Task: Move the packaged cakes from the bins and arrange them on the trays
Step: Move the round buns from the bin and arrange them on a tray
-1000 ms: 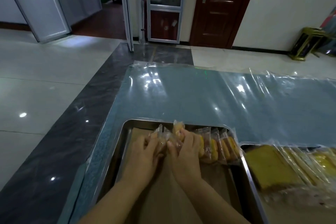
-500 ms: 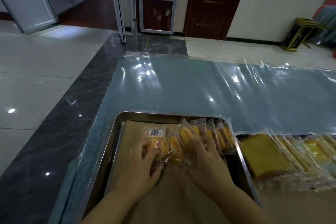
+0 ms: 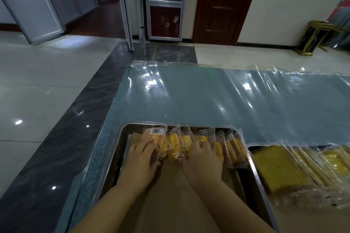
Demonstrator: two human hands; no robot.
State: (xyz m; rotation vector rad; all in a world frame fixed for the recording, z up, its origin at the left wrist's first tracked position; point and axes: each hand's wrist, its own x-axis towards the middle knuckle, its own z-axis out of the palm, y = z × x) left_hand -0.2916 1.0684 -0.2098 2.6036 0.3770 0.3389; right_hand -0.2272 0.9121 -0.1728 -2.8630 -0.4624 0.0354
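Both hands are still shoving the cakes point(image 3: 174, 143) back: the row, mid-tray a moment ago, is now lying along the far wall of the tray point(image 3: 113, 157). Left hand point(image 3: 143, 159) is pressing the end pack, fingers flat. Right hand point(image 3: 203, 157) is covering mid-row, grip unclear. First row is probably nearly set.

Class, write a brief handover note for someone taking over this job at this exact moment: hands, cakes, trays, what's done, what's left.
Left hand: fingers lie on the leftmost packet of the cake row.
Right hand: presses on the row's middle.
Done: one row stands along the far edge of the left tray; the right tray holds larger cakes.
Left: fill the bare paper liner. Bins are out of view.
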